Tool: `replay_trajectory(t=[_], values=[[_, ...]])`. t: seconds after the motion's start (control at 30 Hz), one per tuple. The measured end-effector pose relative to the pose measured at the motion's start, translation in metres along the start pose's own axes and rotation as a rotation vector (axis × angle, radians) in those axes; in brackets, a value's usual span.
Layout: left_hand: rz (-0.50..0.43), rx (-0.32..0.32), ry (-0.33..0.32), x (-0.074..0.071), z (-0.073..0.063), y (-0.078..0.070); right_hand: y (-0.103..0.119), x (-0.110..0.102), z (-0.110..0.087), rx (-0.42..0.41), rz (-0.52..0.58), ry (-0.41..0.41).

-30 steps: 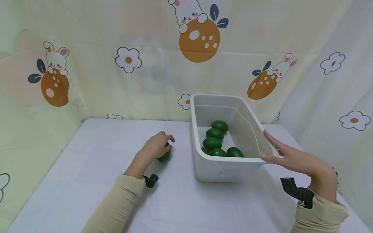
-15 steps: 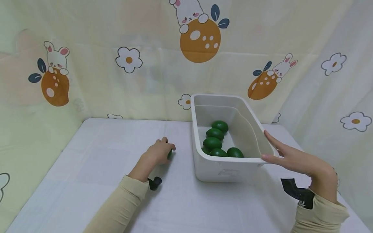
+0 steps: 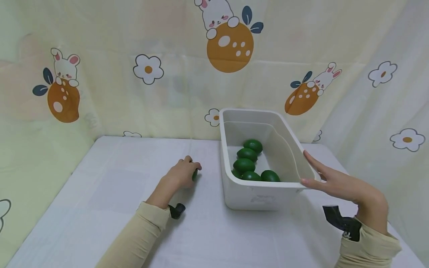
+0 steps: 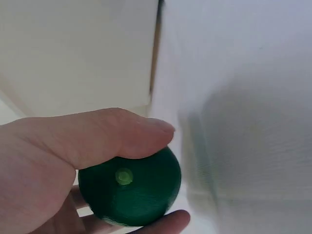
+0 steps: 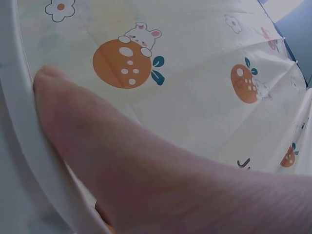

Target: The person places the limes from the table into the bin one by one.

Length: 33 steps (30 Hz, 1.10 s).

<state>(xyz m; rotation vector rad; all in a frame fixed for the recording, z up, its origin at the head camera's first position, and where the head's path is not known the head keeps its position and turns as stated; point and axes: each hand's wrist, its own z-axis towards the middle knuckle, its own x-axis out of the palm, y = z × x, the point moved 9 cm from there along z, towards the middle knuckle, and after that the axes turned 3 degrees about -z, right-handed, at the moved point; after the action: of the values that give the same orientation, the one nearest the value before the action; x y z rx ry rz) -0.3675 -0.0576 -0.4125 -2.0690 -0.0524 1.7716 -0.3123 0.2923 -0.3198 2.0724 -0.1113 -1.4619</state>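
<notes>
A dark green avocado is in my left hand, the thumb laid across it on one side and the fingers round the other. In the head view most of it is hidden; only a green sliver shows by the fingertips, low over the table. To its right stands a white plastic bin with several green avocados inside, mostly along the left wall and front. My right hand rests on the bin's near right corner, thumb and a finger nearly straight and spread along the rim. Its other fingers are hidden.
A white cloth covers the table. Behind and beside the table hangs a pale curtain printed with rabbits, orange fruit and flowers. Each wrist carries a black camera mount.
My left hand has come down over the avocado and closed round it, so less of the avocado shows. Over the last half second it barely moved. The right hand and bin stay in place.
</notes>
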Motion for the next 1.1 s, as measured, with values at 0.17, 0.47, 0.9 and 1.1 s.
replay_trajectory(t=[0.17,0.47,0.9,1.1], values=[[-0.05,-0.008,-0.083,-0.017,-0.002,0.001,-0.001,0.0,0.0,0.01,-0.001,0.0],[-0.161,-0.072,-0.29,-0.059,-0.01,0.004,-0.001,0.0,0.0,0.009,-0.002,0.002],[-0.262,-0.009,-0.508,-0.101,-0.034,-0.012,-0.001,0.0,0.0,-0.003,0.007,0.001],[-0.294,0.079,-0.627,-0.119,-0.048,-0.028,-0.001,0.0,0.0,-0.004,-0.001,-0.004]])
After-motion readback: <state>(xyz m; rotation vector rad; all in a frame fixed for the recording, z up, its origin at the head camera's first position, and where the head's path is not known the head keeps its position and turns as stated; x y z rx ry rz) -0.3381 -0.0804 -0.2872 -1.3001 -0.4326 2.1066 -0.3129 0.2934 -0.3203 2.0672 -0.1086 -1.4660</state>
